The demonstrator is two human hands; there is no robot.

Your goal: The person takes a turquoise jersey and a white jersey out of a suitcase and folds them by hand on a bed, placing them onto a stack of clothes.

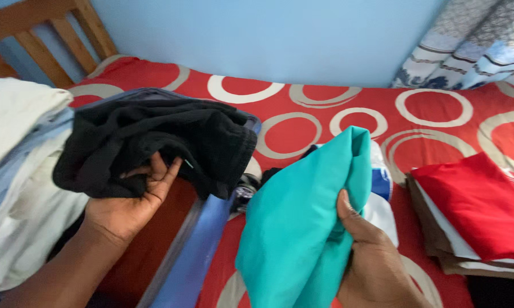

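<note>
Head view: the left hand has its fingers closed under a bunched black garment, and the right hand grips a teal cloth, both above the bed. Folded stacks already lie at the bed's right edge; a pale heap remains left. Red circle-patterned sheet, blue wall.

left grip: bare, sleeveless forearm | right grip: bare, no rings
</note>
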